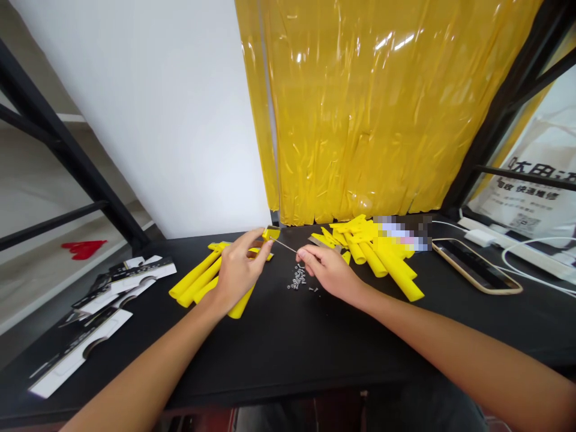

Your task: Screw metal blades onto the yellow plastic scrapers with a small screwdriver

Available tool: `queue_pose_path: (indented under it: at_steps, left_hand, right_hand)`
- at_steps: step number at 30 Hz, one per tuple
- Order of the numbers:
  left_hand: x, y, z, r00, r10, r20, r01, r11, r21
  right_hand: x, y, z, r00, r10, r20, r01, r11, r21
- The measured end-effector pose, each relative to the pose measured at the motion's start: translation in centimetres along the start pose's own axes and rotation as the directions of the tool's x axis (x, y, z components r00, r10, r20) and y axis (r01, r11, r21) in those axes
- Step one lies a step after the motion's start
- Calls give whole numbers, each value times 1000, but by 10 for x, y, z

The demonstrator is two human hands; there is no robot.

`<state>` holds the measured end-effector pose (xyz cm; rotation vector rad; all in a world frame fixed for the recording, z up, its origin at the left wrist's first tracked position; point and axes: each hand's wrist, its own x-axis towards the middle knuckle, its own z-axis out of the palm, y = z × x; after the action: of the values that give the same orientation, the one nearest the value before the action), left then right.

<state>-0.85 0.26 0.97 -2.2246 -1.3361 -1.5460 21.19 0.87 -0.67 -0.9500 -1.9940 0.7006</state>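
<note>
A scatter of small metal fasteners point(297, 277) lies on the black table point(292, 354), and everything else can be placed from it. Just beyond the fasteners and a little to their left, the person's left hand point(240, 261) has its grip closed on a small yellow piece point(271, 233), pinched between thumb and fingers above the table. The right hand point(330, 270), just to the right of the fasteners, has its grip closed around the near end of a thin metal rod point(284, 245); the rod slants over toward the yellow piece, though whether its tip touches cannot be told. Left of the fasteners, partly behind the left hand and forearm, lie several yellow tubular parts point(198, 279). To their right and beyond the right hand sits a looser pile of yellow parts point(378, 258), some tubular, some flat and pointed. Farther right of the fasteners a phone point(477, 266) lies near white cables point(506, 255), while well to their left black-and-white packaging cards point(103, 300) overlap one another. Beyond the fasteners hangs a yellow translucent curtain point(373, 108), beside a white panel point(148, 108).
</note>
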Motion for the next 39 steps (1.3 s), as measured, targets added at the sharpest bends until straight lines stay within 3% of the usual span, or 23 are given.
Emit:
queue_pose_path:
  at_steps: [4,8,13,19,23,26,29,32,34,37,39]
  left_hand:
    - [0,1,-1,1000,27,11,-27,1000,-3]
    - [1,2,-3,999,32,12,-32,999,0]
    - [0,3,-2,1000,-6,12,6,1000,-29]
    - [-1,4,-1,997,-67,40,69,995,-68]
    - [-1,3,2,992,-108,58,113,989,-99]
    - [-1,3,3,991,-125,52,131,985,-114]
    - [-1,3,2,993,-117,33,119,989,-92]
    - [-1,3,2,993,-114,26,116,991,-71]
    - [-2,3,2,993,-114,19,115,991,-72]
    - [-4,2,2,994,-105,-6,104,991,-86]
    - [-4,3,2,995,-102,-14,100,991,-94]
  right_hand:
    - [0,-8,-3,993,30,-110,-32,999,-17]
    - [-1,-12,-5,990,47,-134,-53,998,-42]
    - [-1,-6,-6,994,-18,-106,8,996,-88]
    - [4,0,-7,999,-18,-42,18,1000,-11]
    - [3,-2,-8,997,-23,-74,12,988,-152]
    - [0,-5,-9,997,-62,-43,48,958,-284]
    - [-1,-8,-9,997,-73,-4,68,948,-310]
    - [1,-9,-10,999,-29,28,33,991,-132]
    - [3,-9,-10,988,112,104,-124,985,124]
    - [4,-9,-11,896,308,319,-431,775,461]
    - [4,-10,-12,853,313,417,-514,640,571]
